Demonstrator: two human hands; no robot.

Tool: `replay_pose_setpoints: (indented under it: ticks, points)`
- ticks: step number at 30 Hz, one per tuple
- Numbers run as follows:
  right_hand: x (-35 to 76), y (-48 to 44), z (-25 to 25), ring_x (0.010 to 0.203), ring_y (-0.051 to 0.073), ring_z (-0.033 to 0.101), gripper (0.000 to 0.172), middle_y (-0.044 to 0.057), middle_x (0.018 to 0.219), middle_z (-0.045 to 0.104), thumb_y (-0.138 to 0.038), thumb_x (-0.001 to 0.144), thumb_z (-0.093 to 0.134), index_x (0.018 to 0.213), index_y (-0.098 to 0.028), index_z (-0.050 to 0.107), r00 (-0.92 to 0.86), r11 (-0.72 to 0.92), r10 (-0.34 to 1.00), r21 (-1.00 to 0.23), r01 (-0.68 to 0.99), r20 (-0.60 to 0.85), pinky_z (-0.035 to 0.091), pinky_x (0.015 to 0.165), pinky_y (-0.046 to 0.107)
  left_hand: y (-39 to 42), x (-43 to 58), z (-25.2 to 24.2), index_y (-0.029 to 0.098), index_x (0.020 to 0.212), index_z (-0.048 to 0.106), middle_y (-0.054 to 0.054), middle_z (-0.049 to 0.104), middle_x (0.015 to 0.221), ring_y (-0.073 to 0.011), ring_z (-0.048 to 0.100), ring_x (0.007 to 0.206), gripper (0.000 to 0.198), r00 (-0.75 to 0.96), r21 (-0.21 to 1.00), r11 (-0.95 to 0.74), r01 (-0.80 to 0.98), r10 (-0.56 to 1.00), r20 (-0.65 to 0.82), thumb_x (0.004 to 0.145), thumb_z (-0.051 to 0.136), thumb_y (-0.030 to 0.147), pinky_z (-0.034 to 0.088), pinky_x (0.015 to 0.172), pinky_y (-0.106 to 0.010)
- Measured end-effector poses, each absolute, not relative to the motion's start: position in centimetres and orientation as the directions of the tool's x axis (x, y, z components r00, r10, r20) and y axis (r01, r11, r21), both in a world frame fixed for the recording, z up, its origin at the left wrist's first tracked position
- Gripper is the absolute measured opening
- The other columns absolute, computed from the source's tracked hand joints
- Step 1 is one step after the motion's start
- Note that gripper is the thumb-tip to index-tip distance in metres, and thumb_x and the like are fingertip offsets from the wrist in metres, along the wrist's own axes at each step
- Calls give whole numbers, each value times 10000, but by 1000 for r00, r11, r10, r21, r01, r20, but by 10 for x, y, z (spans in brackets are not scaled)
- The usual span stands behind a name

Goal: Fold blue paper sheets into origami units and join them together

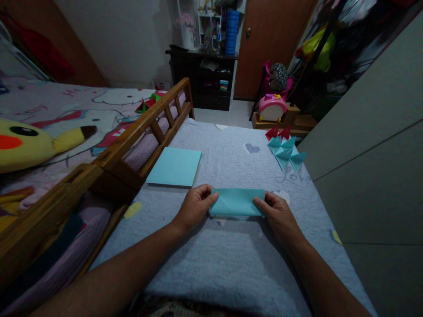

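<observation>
A light blue sheet of paper (237, 202), folded into a wide rectangle with faint creases, is held just over the bed. My left hand (195, 206) pinches its left end, thumb on the near face and fingers behind. At the right end, my right hand (276, 211) grips it the same way. To the left, beyond my left hand, lies a square stack of light blue paper (176, 167). Several folded light blue paper pieces (286, 152) with pointed tips rest at the far right of the bed, and red folded paper pieces (278, 133) sit just behind them.
A wooden bed rail (145, 119) runs along the left, with a yellow plush toy (29, 145) on the bed beyond it. A pale cabinet (373, 176) stands close on the right. Past the bed's far end are a dark shelf unit (211, 94) and a pink toy (272, 107).
</observation>
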State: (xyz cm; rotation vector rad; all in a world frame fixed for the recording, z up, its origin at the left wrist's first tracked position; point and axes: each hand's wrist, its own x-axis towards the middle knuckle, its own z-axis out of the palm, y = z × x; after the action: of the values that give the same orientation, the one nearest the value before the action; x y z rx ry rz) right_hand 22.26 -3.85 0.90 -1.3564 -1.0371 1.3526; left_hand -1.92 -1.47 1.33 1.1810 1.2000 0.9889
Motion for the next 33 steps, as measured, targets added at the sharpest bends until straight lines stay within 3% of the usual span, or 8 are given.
replay_pose_setpoints:
  ticks: [33]
  points:
    - [222,-40,11,615,133,490,321,11,701,631,-468,749,791,821,-159,749,32,-238,971,-971,-33,-239,371,563,262,-14,-19,12,164,688,582,41,466,636,-96,395,575,332,117,988,154,24,981,-155,810,704,447,324,518,-226]
